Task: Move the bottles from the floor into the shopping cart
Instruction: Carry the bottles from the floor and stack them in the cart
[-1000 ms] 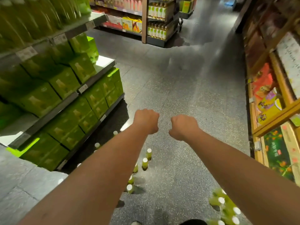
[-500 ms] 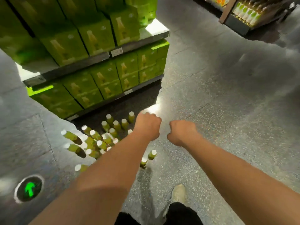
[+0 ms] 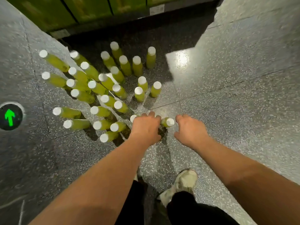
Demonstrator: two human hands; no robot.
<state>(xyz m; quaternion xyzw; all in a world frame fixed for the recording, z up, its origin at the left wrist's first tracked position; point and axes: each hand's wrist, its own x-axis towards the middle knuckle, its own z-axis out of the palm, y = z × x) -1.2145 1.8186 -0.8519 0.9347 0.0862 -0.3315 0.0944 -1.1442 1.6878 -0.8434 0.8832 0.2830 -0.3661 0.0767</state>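
A cluster of green bottles with white caps stands on the speckled grey floor before a row of green cartons. The left hand covers 1 bottle at the near edge, fingers bent down over it, though a grip cannot be told; the right hand, fingers loosely spread, is just beside a 2nd bottle.
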